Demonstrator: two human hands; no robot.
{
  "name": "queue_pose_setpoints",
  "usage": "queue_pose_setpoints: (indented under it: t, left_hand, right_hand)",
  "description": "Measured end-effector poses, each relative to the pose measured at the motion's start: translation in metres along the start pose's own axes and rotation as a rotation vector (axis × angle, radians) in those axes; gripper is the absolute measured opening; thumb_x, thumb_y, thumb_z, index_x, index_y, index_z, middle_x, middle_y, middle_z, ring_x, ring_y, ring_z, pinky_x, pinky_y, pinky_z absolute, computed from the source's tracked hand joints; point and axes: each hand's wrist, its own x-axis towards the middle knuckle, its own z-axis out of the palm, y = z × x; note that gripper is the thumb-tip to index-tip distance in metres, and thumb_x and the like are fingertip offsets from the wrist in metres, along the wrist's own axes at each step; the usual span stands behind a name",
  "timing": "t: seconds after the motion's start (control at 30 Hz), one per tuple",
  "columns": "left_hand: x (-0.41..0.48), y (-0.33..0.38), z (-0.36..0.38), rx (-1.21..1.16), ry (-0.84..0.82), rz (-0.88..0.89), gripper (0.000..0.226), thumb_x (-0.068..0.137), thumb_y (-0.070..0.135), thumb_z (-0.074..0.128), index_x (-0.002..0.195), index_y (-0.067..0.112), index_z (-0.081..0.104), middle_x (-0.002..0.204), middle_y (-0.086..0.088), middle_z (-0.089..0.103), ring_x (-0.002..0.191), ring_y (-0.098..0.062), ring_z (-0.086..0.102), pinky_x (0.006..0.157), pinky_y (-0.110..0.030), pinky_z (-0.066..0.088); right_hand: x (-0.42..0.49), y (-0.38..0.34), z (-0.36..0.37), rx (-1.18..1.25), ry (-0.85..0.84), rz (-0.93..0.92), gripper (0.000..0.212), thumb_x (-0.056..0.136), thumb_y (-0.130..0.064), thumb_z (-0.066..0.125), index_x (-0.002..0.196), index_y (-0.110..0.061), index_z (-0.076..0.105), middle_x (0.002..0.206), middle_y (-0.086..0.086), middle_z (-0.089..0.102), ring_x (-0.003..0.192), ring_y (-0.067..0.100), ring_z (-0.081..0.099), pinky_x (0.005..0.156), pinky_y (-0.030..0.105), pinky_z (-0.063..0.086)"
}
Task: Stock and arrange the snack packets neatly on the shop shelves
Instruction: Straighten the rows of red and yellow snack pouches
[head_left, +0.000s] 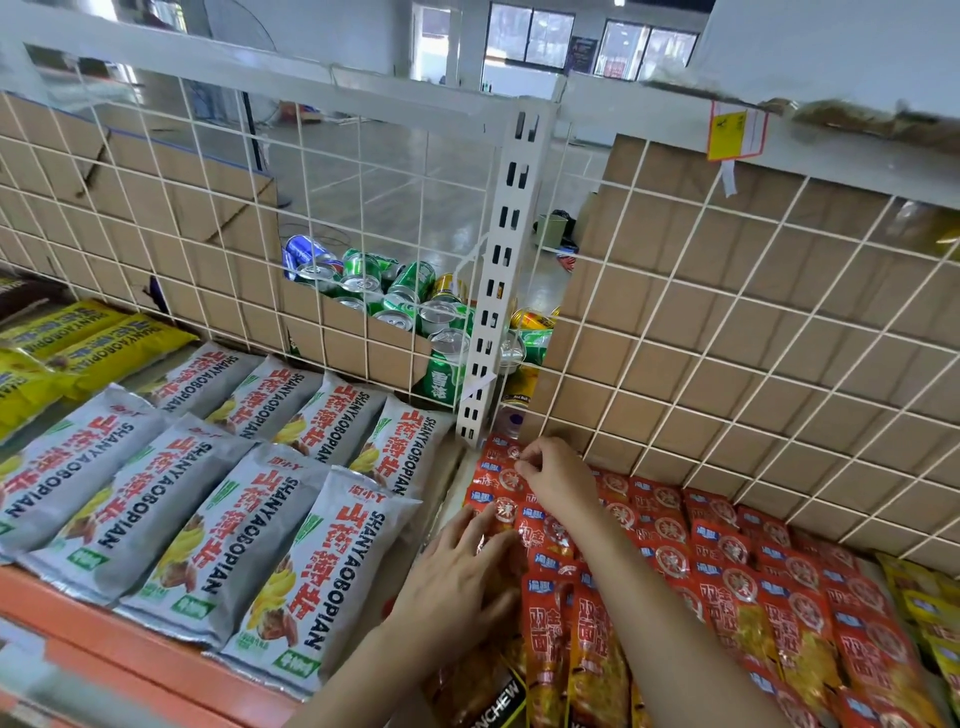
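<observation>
two hands touch the red packets (670, 530): left hand (457, 577) presses flat, fingers straight; right hand (561, 480) pinches a rear packet (501, 457) by the mesh (727, 322).

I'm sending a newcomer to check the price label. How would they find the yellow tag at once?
Look at the white upper shelf at the top right, above the wire mesh backing. On its front edge hangs the yellow tag, red-bordered, with a white paper strip dangling below. It is the only label there; all around is white metal and brown cardboard.
</observation>
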Motion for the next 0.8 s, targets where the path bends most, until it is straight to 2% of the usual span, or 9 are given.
queue_pose_setpoints:
  t: [0.07, 0.1, 0.2, 0.27, 0.37, 0.5, 0.67, 0.8]
  left_hand:
    - [-0.002, 0.0, 0.001, 0.015, 0.009, -0.013, 0.067, 0.092, 0.063, 0.03, 0.148, 0.038, 0.004, 0.158, 0.009, -0.007, 0.144, -0.013, -0.013, 0.116, -0.035, -0.004]
    - [-0.003, 0.0, 0.001, 0.028, 0.02, -0.025, 0.07, 0.09, 0.066, 0.026, 0.148, 0.038, -0.001, 0.158, 0.008, -0.009, 0.143, -0.012, -0.014, 0.115, -0.034, -0.008]
    - [-0.013, 0.0, 0.003, 0.043, 0.035, -0.072, 0.093, 0.068, 0.084, 0.001, 0.147, 0.037, -0.009, 0.157, 0.008, -0.015, 0.141, -0.01, -0.019, 0.113, -0.034, -0.012]
    - [-0.022, 0.001, 0.002, 0.007, 0.004, -0.127, 0.106, 0.052, 0.086, -0.007, 0.147, 0.037, -0.012, 0.155, 0.009, -0.021, 0.138, -0.009, -0.021, 0.113, -0.035, -0.011]
    - [-0.033, 0.005, 0.003, -0.036, -0.047, -0.158, 0.111, 0.045, 0.09, -0.004, 0.143, 0.041, -0.02, 0.151, 0.013, -0.029, 0.135, -0.007, -0.027, 0.113, -0.036, -0.009]
    - [-0.039, 0.009, 0.009, -0.058, -0.067, -0.179, 0.1, 0.069, 0.087, 0.028, 0.143, 0.042, -0.021, 0.149, 0.019, -0.027, 0.14, -0.01, -0.023, 0.114, -0.035, -0.006]
    - [-0.04, 0.006, 0.011, -0.054, -0.058, -0.134, 0.105, 0.052, 0.089, 0.012, 0.139, 0.044, -0.026, 0.153, 0.014, -0.026, 0.13, -0.001, -0.027, 0.107, -0.032, -0.014]
    - [-0.041, 0.003, 0.011, -0.063, -0.032, -0.14, 0.11, 0.054, 0.088, 0.014, 0.145, 0.037, -0.019, 0.153, 0.014, -0.024, 0.131, -0.001, -0.026, 0.107, -0.031, -0.017]
  right_hand:
    - [-0.007, 0.0, -0.003, 0.012, 0.088, -0.092, 0.017, 0.091, -0.029, 0.056, 0.101, -0.019, 0.064, 0.109, -0.003, 0.061, 0.099, 0.012, 0.054, 0.076, 0.021, 0.039]
    - [-0.01, -0.001, -0.006, 0.018, 0.079, -0.144, 0.016, 0.09, -0.03, 0.057, 0.1, -0.02, 0.065, 0.107, -0.004, 0.061, 0.099, 0.01, 0.053, 0.077, 0.021, 0.037]
    - [-0.021, -0.004, -0.011, 0.016, -0.083, -0.255, 0.017, 0.087, -0.035, 0.06, 0.097, -0.023, 0.066, 0.106, -0.006, 0.06, 0.1, 0.009, 0.05, 0.085, 0.026, 0.04]
    - [-0.025, -0.005, -0.012, -0.011, -0.162, -0.269, 0.02, 0.085, -0.038, 0.062, 0.1, -0.024, 0.065, 0.107, -0.006, 0.058, 0.102, 0.01, 0.05, 0.09, 0.029, 0.041]
    - [-0.027, -0.007, -0.013, -0.022, -0.202, -0.251, 0.024, 0.084, -0.038, 0.063, 0.102, -0.023, 0.061, 0.099, -0.01, 0.051, 0.097, 0.009, 0.049, 0.084, 0.027, 0.04]
    - [-0.033, -0.013, -0.012, 0.035, -0.125, -0.286, 0.015, 0.085, -0.035, 0.063, 0.093, -0.023, 0.063, 0.095, -0.009, 0.054, 0.092, 0.009, 0.051, 0.081, 0.026, 0.042]
    - [-0.049, -0.025, -0.022, -0.047, -0.37, -0.343, 0.017, 0.085, -0.039, 0.061, 0.091, -0.023, 0.067, 0.097, -0.007, 0.059, 0.092, 0.01, 0.052, 0.079, 0.028, 0.04]
    - [-0.054, -0.024, -0.026, -0.091, -0.418, -0.312, 0.013, 0.086, -0.032, 0.061, 0.096, -0.023, 0.064, 0.099, -0.006, 0.06, 0.09, 0.009, 0.052, 0.076, 0.026, 0.04]
